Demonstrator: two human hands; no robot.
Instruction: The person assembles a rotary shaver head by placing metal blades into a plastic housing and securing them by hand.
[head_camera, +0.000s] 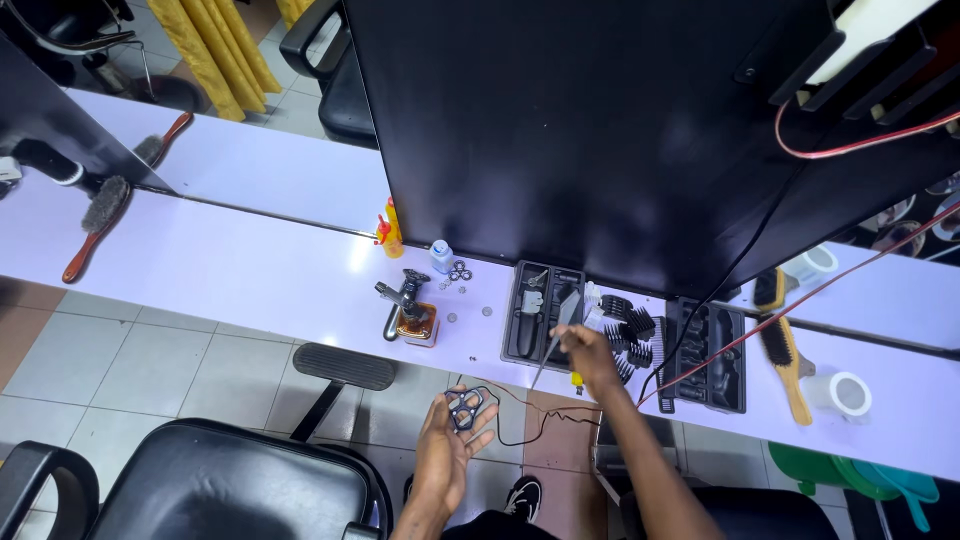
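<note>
Head view: left hand (450, 440) lies open, palm up, below the counter's (250, 270) front edge, cradling a small dark three-ring shaver head (465, 408) with thin wires (520, 415) trailing. Right hand (585, 355) pinches a slim grey tool (558, 330) at the black case (541, 312). Judged light, rigid, fiddly; hold by its rim.
</note>
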